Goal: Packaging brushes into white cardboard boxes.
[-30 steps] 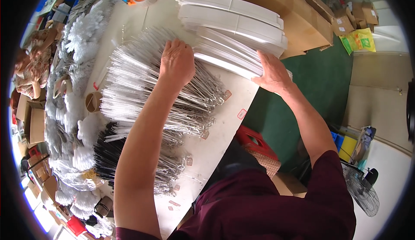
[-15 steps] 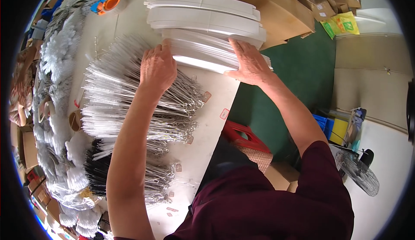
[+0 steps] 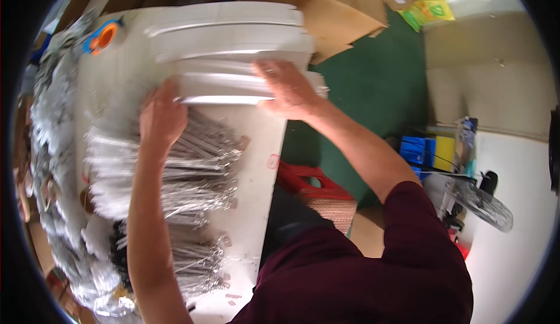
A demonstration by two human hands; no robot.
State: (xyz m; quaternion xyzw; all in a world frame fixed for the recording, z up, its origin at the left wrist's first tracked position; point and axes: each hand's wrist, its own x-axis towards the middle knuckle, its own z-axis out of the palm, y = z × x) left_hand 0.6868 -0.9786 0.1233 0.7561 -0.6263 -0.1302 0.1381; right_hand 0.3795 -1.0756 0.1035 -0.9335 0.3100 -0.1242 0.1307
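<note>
A stack of long white card strips [image 3: 221, 84] lies at the near side of several similar white stacks on the table. My right hand [image 3: 289, 89] grips its right part, thumb at the near edge and fingers over the far edge. At the stack's left end my left hand [image 3: 163, 114], slightly blurred, has its fingers closed against the strips' ends. Below the left hand and forearm spreads a pile of thin wire-handled brushes [image 3: 175, 172] with white bristles and looped metal ends. Darker-bristled brushes [image 3: 119, 248] lie nearer me, partly behind the left forearm.
An orange and blue tape dispenser [image 3: 105, 37] stands at the table's far left. Fluffy silvery bundles [image 3: 55, 119] line the left side. Beyond the table's right edge are a large cardboard box [image 3: 326, 9], a red stool [image 3: 315, 181] and a fan [image 3: 478, 204].
The whole view has shifted, so the table and stacks now appear further left. Both hands remain at the ends of the near white stack.
</note>
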